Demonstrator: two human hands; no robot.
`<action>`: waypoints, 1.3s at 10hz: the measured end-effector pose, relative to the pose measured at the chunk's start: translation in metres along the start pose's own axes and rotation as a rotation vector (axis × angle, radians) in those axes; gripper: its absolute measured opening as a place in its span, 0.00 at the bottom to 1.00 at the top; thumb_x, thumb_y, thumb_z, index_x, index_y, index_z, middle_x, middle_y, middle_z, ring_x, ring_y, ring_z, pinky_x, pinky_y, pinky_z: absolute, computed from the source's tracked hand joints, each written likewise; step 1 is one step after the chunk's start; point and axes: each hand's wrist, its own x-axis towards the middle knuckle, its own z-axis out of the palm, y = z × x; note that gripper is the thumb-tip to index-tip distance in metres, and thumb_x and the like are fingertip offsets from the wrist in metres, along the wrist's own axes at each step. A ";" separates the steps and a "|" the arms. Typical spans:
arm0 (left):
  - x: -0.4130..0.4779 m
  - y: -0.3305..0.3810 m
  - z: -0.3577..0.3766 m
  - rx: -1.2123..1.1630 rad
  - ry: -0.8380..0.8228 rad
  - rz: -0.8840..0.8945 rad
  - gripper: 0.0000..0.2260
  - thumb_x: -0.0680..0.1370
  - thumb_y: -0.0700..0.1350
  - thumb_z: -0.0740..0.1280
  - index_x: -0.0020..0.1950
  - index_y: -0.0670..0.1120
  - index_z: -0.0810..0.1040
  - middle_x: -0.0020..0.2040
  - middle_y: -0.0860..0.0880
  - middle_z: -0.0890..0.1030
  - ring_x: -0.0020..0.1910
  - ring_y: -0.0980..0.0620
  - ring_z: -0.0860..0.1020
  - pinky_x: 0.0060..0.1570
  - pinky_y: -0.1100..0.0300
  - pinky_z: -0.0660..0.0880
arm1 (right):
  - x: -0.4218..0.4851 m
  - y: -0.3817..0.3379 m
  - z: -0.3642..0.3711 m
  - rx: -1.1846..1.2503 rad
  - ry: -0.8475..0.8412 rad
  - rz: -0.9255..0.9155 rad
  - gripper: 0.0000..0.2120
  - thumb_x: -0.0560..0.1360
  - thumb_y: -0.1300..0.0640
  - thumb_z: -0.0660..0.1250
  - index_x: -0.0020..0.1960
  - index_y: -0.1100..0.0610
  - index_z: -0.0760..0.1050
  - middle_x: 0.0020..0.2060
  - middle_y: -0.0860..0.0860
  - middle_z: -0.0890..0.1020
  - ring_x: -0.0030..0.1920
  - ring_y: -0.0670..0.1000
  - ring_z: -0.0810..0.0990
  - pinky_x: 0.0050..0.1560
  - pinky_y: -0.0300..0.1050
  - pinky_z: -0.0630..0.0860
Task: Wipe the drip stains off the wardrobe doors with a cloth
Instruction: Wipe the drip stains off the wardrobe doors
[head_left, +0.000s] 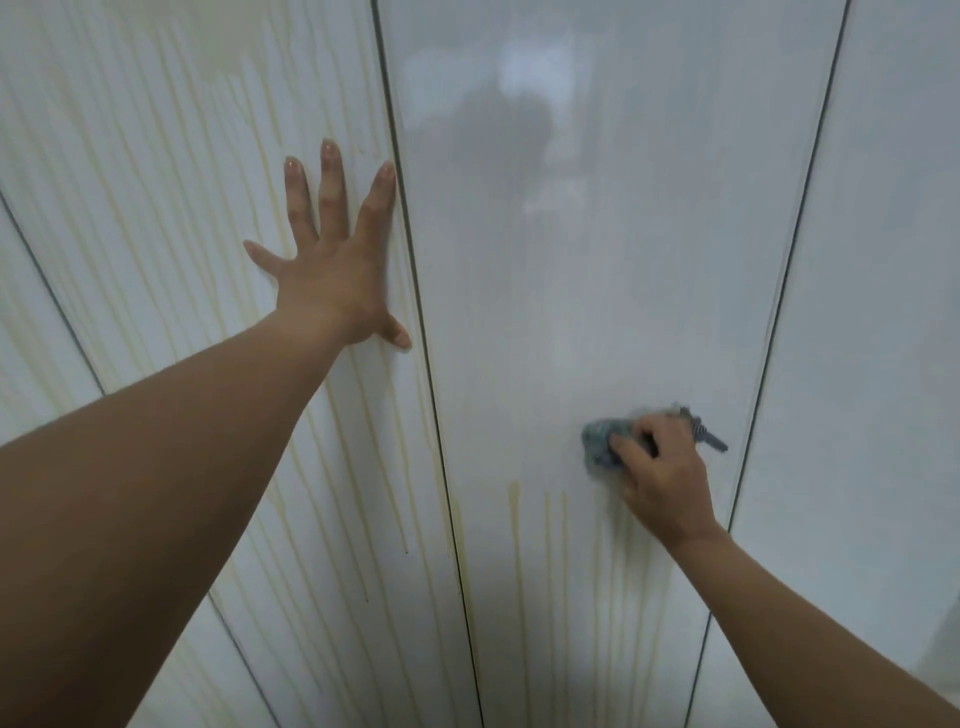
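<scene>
White glossy doors (883, 312) fill the whole view, tall panels set side by side and split by thin dark seams (795, 260) that fan apart toward 6 o'clock. The left door (156, 218), at 9 o'clock, is the most marked: pale yellow stains (171, 156) run down it in many thin lines, from its top to the bottom of the view. The middle door (597, 286) is plain and shiny over its upper part, where a dim, blurred reflection (498, 135) sits at 12 o'clock. Its lower part, toward 6 o'clock, carries more yellow runs (550, 545), whose top ends lie a little below the cloth. At 3 o'clock, the right panel looks plain white.

Two bare arms reach in, the left arm (156, 493) from 8 o'clock and the right arm (805, 613) from 5 o'clock.

The left hand (332, 275) lies flat on the left door, near the middle of the view. Its fingers are straight, spread and pointing to 12 o'clock, with the index finger and thumb tip just beside the seam. Its grip is wide and holds nothing.

The right hand (665, 478), at 4 o'clock, has its fingers curled round the cloth (602, 441), and its grip presses it against the middle door. The cloth is a bunched blue-green wad showing at the hand's 9 o'clock side. A striped end, blurred, sticks out at the hand's 2 o'clock, near the right seam of that door.
</scene>
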 end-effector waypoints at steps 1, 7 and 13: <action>0.002 0.002 -0.001 -0.008 -0.004 0.001 0.75 0.54 0.60 0.86 0.75 0.66 0.25 0.76 0.52 0.20 0.76 0.41 0.22 0.65 0.16 0.44 | -0.034 0.010 0.003 -0.009 -0.174 -0.037 0.07 0.72 0.72 0.66 0.43 0.63 0.80 0.43 0.56 0.73 0.41 0.56 0.70 0.36 0.51 0.73; -0.002 0.005 -0.005 0.008 -0.018 -0.008 0.75 0.54 0.60 0.86 0.76 0.66 0.26 0.76 0.52 0.21 0.77 0.41 0.23 0.66 0.16 0.45 | -0.001 0.044 -0.016 -0.028 0.038 0.184 0.07 0.73 0.66 0.65 0.46 0.65 0.82 0.45 0.60 0.77 0.46 0.63 0.74 0.51 0.56 0.70; -0.001 0.000 -0.001 0.001 0.002 0.023 0.75 0.53 0.63 0.85 0.77 0.66 0.26 0.78 0.51 0.23 0.78 0.39 0.26 0.66 0.17 0.45 | 0.051 0.075 -0.053 -0.040 0.104 0.291 0.11 0.68 0.71 0.64 0.47 0.65 0.83 0.43 0.59 0.76 0.47 0.59 0.73 0.56 0.42 0.61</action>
